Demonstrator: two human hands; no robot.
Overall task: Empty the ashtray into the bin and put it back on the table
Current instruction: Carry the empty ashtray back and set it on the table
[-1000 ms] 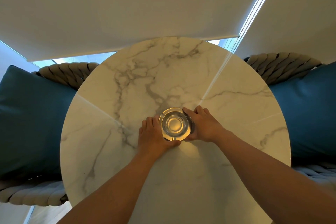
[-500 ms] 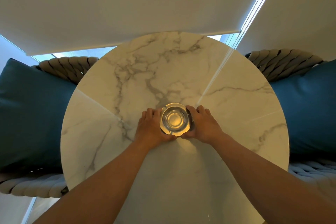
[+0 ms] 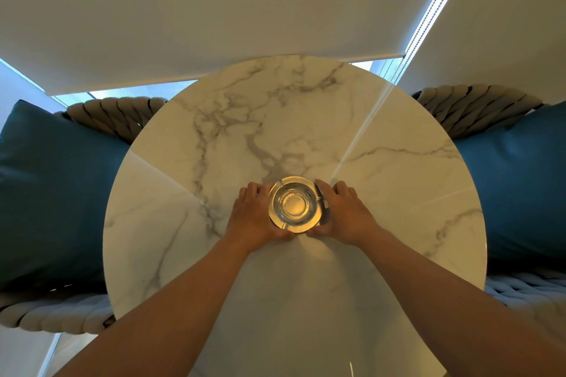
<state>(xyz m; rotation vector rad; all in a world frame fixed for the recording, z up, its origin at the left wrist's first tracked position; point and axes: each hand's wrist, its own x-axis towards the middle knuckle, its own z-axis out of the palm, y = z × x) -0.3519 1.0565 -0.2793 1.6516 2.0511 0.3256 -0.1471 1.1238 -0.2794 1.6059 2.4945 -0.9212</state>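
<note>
Head view, 1 camera, looking down.

Item 1: ashtray [image 3: 295, 204], clear glass, round, thick-walled, notched rim. It sits near the middle of the table, toward the near side. The bowl looks clean; no ash or butts can be made out. A warm glow falls on the marble just in front of it.

Item 2: left hand [image 3: 255, 217], cupped against the left wall of the ashtray, fingers curled round the far side, thumb at the near side.

Item 3: right hand [image 3: 343, 214], cupped against the right wall in mirror fashion, thumb nearly meeting the other thumb. Both hands are closed on the glass.

Item 4: table [image 3: 398, 180], round, white marble with grey veining.

Items 5 and 6: 2 blue cushions, left [image 3: 55, 193] and right [image 3: 517, 187], on woven rope chairs. No bin in view.

Handling note: whether this is pick-up or set-down cannot be told. Either way, keep the glass level, grip evenly from both sides, and avoid knocking it against the hard marble.
</note>
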